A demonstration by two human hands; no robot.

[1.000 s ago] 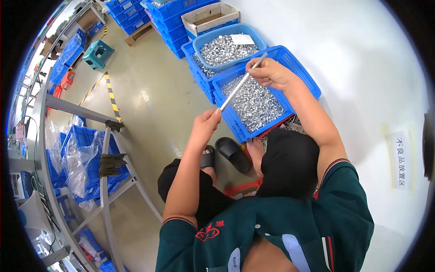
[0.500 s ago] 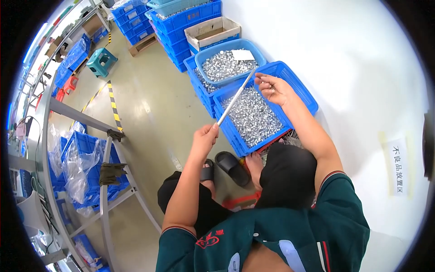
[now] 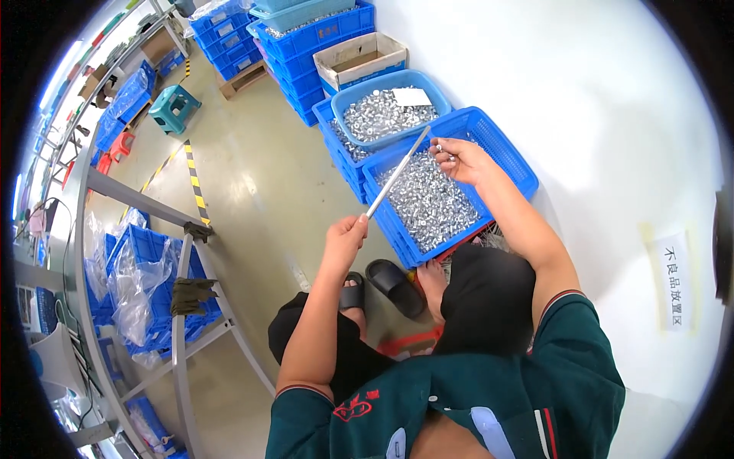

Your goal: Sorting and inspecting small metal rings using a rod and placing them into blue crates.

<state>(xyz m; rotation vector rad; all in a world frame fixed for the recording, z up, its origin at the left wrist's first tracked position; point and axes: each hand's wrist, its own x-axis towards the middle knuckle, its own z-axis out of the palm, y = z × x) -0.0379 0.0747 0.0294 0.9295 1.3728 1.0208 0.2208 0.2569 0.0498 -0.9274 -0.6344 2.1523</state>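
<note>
My left hand (image 3: 345, 239) is closed around the lower end of a thin, straight, silvery metal rod (image 3: 397, 174). The rod slants up and right, its far tip close to the fingers of my right hand (image 3: 465, 162). Between that hand's thumb and fingertips is a small metal nut (image 3: 440, 147); more bits seem tucked in the curled fingers. Both hands are over or beside a blue plastic crate (image 3: 501, 141), which holds a heap of loose silvery metal parts (image 3: 432, 210). Whether the rod's tip touches the nut is hard to tell; a small gap shows.
Beyond the crate, a light-blue tub (image 3: 437, 86) of similar parts carries a white card (image 3: 411, 97). Behind it stand an open box (image 3: 336, 58) and stacked blue crates (image 3: 298, 84). To the left are a metal frame (image 3: 182, 321) and a teal stool (image 3: 174, 105). A white wall (image 3: 581, 99) borders the right.
My right hand has dropped slightly, and the nut at its fingertips now shows more clearly. The rod has shifted down a little with my left hand.
</note>
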